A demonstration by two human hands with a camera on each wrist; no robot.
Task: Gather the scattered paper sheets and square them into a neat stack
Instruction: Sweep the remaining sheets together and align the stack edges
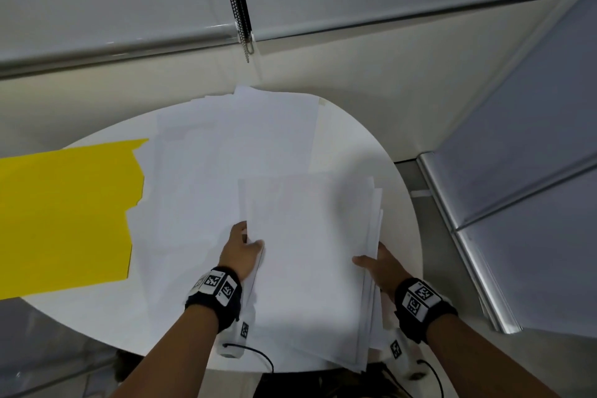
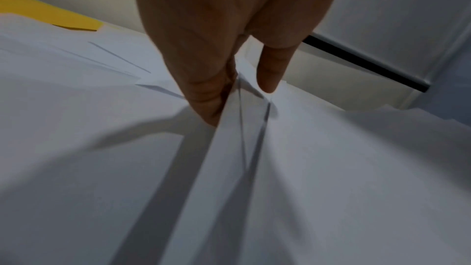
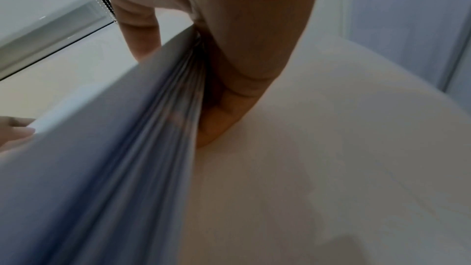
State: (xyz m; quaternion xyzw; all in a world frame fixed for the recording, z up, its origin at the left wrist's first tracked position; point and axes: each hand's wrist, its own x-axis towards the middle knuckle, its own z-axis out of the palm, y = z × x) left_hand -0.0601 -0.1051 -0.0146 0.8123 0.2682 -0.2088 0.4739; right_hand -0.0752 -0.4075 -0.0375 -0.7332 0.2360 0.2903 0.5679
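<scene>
The round white surface [image 1: 397,203] is covered on its far and left parts by loose white sheets [image 1: 200,171], which overlap a yellow sheet [image 1: 64,210] at the far left; these are not yet gathered, and a corner already overhangs the far rim, so one could be swept off the edge if the held bundle is dragged across them. The gathered bundle [image 1: 310,252] is held at the near right, raised off the surface, with its right-hand edges fanned and uneven. It is gripped at the left edge by the left hand [image 1: 240,250], thumb on top and fingers beneath, and pinched at the right edge by the right hand [image 1: 378,268], thumb over the top sheet. Since only the edges are held, the lower sheets could slide out toward the near side if either grip is loosened before the bundle is tapped square.
</scene>
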